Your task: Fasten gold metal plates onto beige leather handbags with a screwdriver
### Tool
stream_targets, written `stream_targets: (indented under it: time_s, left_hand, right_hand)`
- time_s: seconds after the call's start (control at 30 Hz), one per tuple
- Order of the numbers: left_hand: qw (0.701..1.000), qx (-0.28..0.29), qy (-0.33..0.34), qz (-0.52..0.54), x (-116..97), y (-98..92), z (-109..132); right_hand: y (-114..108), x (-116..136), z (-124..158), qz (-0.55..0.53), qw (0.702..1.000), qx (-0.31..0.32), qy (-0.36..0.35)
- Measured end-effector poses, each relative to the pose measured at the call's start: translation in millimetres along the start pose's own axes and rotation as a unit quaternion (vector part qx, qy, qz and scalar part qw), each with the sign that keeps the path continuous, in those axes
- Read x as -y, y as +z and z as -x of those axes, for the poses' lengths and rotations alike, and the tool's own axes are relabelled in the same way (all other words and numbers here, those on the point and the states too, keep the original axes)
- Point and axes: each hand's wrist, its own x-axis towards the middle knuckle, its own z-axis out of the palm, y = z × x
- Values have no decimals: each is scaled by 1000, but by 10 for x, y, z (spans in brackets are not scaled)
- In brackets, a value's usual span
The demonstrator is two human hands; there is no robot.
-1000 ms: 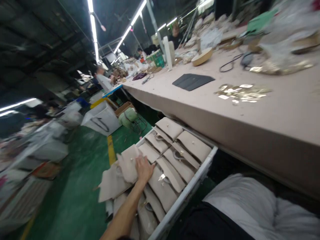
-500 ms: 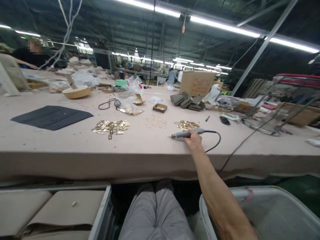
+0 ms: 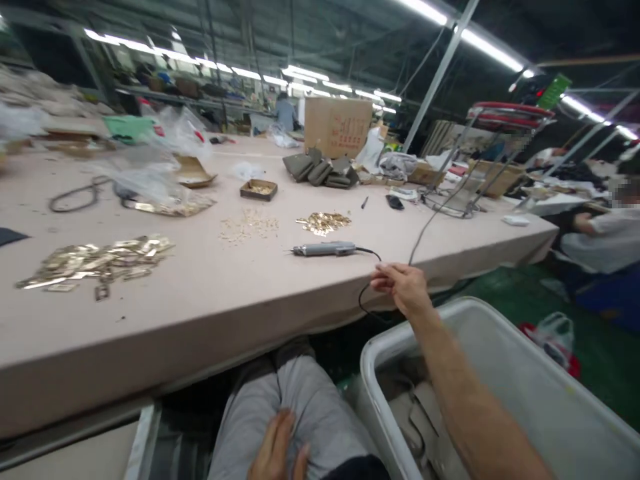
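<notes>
My right hand [image 3: 403, 287] is closed on the black cord [image 3: 369, 252] near the table's front edge. That cord runs to a grey electric screwdriver [image 3: 325, 249], which lies on the table with its tip to the left. Over my lap, low in the view, is my left hand [image 3: 280, 447], with its fingers partly apart and nothing in it. Behind the screwdriver is a pile of small gold pieces [image 3: 325, 223]. Tiny pale pieces [image 3: 249, 227] are scattered to its left, and a heap of flat metal buckles [image 3: 110, 260] lies farther left.
A white bin [image 3: 487, 353] with grey pieces inside stands at the right under my forearm. On the table are a small box [image 3: 259, 189], grey folded pieces [image 3: 320, 168], plastic bags and a cardboard carton [image 3: 335, 127]. A person sits at the far right.
The view has turned right. My right hand has let go of the screwdriver, now lying on the table, and has moved to its cord. My left hand has come into view over my lap.
</notes>
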Motion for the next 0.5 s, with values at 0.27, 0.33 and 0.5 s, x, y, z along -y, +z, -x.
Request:
stream_targets:
  time_s: [0.27,0.33,0.5]
  left_hand:
    - [970,139,106,167,-874,468,-789]
    - [949,189,162,196,-1088,755,-828]
    - [895,315,263,173,-1514,1418,-656]
  right_hand:
    - [-2229,-1048,1148,263,894,-304,198]
    - [-2578,-1334,1534,286,856,-327,281]
    - [-2973,-1713,2560,310,781,-324,435]
